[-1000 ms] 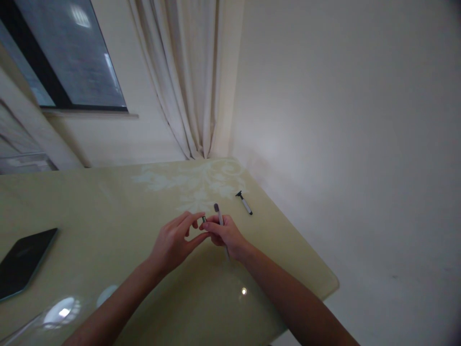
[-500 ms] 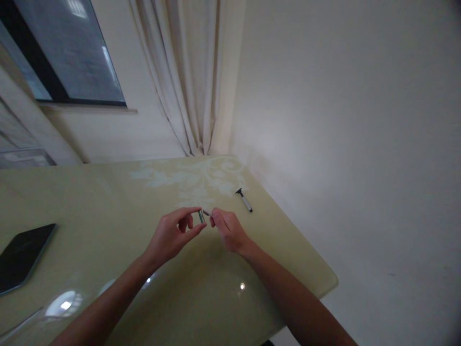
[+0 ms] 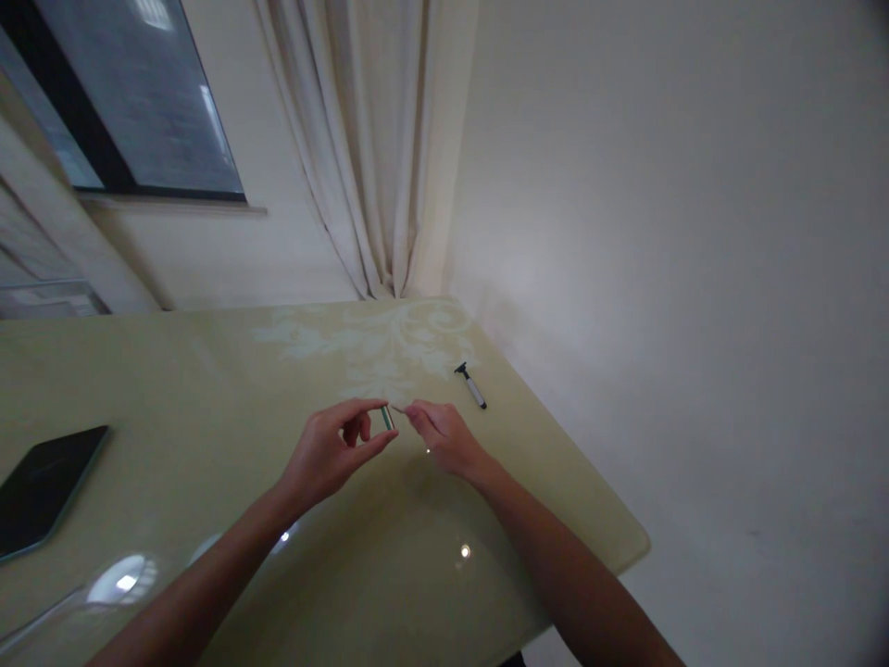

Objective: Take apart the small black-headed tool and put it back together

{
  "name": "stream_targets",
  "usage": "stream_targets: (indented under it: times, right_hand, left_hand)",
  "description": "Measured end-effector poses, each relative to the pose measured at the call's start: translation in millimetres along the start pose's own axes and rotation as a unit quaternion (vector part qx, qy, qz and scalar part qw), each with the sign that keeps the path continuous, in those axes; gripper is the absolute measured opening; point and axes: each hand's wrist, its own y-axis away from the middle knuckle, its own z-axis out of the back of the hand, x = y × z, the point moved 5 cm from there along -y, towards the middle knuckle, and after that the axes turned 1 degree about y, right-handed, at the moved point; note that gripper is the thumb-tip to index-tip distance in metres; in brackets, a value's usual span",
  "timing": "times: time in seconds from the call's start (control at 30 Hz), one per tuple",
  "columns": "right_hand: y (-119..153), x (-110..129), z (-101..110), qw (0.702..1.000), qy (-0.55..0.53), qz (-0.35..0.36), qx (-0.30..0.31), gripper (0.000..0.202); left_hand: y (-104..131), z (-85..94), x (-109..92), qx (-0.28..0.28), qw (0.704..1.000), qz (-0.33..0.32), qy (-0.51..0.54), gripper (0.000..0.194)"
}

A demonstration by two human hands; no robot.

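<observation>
My left hand [image 3: 331, 448] pinches a small green and silvery piece [image 3: 387, 418] by its two ends, between thumb and fingertips. Close on its right, my right hand [image 3: 446, 435] has its fingers closed on a thin, light-coloured item [image 3: 398, 409] whose tip points at the green piece. Too small to name, both items are held just above the table; whether they touch cannot be made out. A razor [image 3: 471, 385] with a black head and grey handle lies on the table beyond my right hand.
The glossy yellowish table [image 3: 208, 389] has a rounded right corner beside a white wall [image 3: 659, 232]. A dark tablet [image 3: 48, 486] lies at the left. Curtains [image 3: 368, 148] and a window [image 3: 153, 102] are behind the table. A clear cable-like strip [image 3: 42, 619] is at lower left.
My right hand has turned and shifted slightly, and the thin item in it now shows at a different angle. The left hand keeps its pinch almost unmoved.
</observation>
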Motion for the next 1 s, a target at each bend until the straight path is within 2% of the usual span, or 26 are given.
stream_targets:
  times: [0.13, 0.3, 0.4, 0.47, 0.57, 0.73, 1.0]
  right_hand:
    - [0.1, 1.1, -3.7, 0.996, -0.078, -0.006, 0.041, 0.053]
    - [0.1, 0.2, -0.5, 0.994, -0.101, -0.022, 0.02, 0.053]
    - [0.1, 0.3, -3.4, 0.99, -0.125, -0.028, 0.058, 0.055]
    - [-0.4, 0.3, -2.8, 0.992, -0.112, -0.023, 0.061, 0.055]
    - [-1.2, -0.3, 1.4, 0.995, -0.096, -0.019, 0.036, 0.056]
    - [1.4, 4.9, -3.0, 0.993, -0.094, 0.0, 0.066, 0.056]
    - [2.8, 7.3, -4.8, 0.995, -0.08, 0.002, 0.062, 0.053]
  left_hand:
    - [0.8, -0.5, -2.1, 0.005, 1.0, -0.008, 0.0, 0.035]
    - [2.3, -0.8, -2.5, 0.006, 1.0, -0.01, 0.0, 0.035]
    - [2.7, -0.2, -2.9, 0.002, 1.0, -0.012, 0.003, 0.034]
    - [2.2, 1.0, -3.9, -0.003, 1.0, -0.015, 0.005, 0.034]
    - [1.0, 2.9, -5.4, -0.004, 1.0, -0.017, 0.007, 0.034]
    - [0.5, 3.9, -6.2, -0.007, 1.0, -0.025, 0.002, 0.033]
    - [2.3, 1.8, -7.5, -0.004, 1.0, -0.028, -0.003, 0.034]
